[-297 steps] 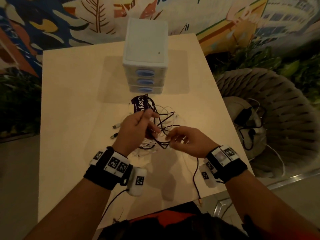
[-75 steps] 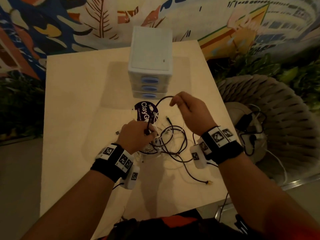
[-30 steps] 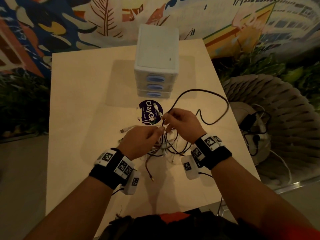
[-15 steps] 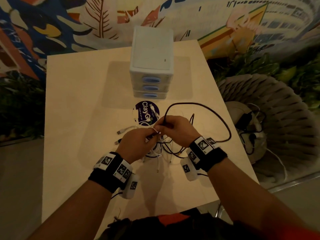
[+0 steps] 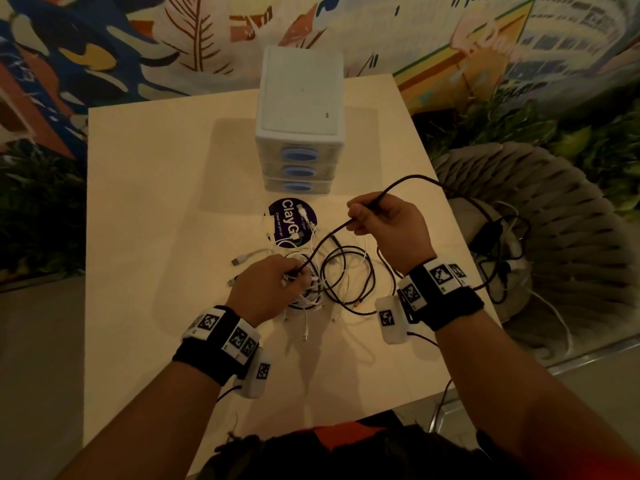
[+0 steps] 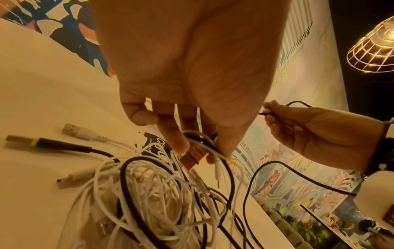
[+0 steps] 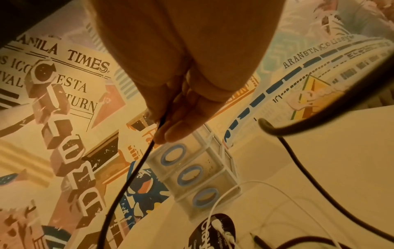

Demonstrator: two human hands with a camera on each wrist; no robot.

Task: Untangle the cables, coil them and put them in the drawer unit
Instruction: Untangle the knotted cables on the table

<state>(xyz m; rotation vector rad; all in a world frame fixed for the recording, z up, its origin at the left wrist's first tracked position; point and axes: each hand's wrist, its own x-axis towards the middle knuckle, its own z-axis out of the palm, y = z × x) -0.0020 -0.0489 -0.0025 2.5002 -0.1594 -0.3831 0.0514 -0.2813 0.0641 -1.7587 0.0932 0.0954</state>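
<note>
Pulling on the thin black braided cable (image 5: 325, 242) is the risky part at this moment. The right hand (image 5: 384, 223) pinches this cable between thumb and curled fingers and holds it raised at about 2 o'clock from the heap, while the left hand (image 5: 266, 289) pinches a black-and-gold plug (image 6: 195, 154) together with a white strand above the tangled heap of white and black cables (image 5: 325, 282). The heap lies on the pale wooden table (image 5: 145, 237), at 6 o'clock from the white three-drawer plastic unit with blue handles (image 5: 299, 133), whose drawers look closed. I think a strong pull may tighten the knot, or drag the heap toward the table edge at 3 o'clock. The round dark sticker (image 5: 289, 221) could also be swept along.
</note>
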